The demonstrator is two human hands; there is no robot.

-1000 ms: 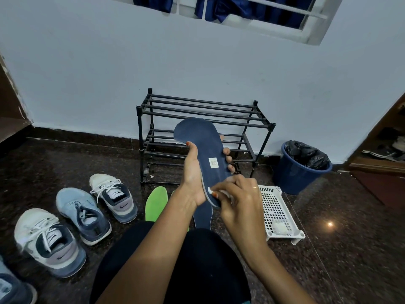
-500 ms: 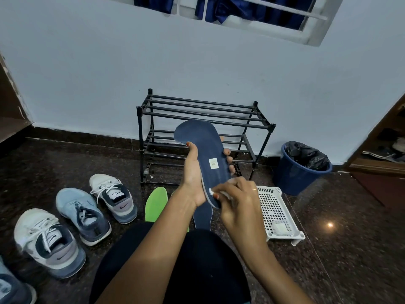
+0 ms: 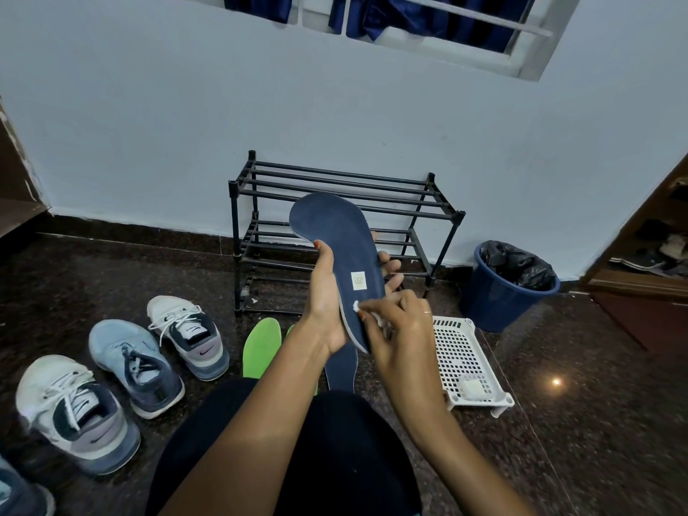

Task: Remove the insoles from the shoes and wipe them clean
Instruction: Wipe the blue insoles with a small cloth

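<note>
L hand [image 3: 325,307] grip clamped on navy insole [image 3: 335,229], pale label [image 3: 358,281] near heel; R hand [image 3: 400,329] pinches white wipe [image 3: 356,305] on it.

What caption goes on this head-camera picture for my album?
Left hand holds a blue insole; right hand presses a white wipe to it.

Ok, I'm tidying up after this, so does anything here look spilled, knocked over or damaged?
Nothing stands out. The left hand holds the blue insole while the right hand presses a white wipe to its heel end. The shoes stand upright, the green insole lies flat and the bin is upright.
</note>
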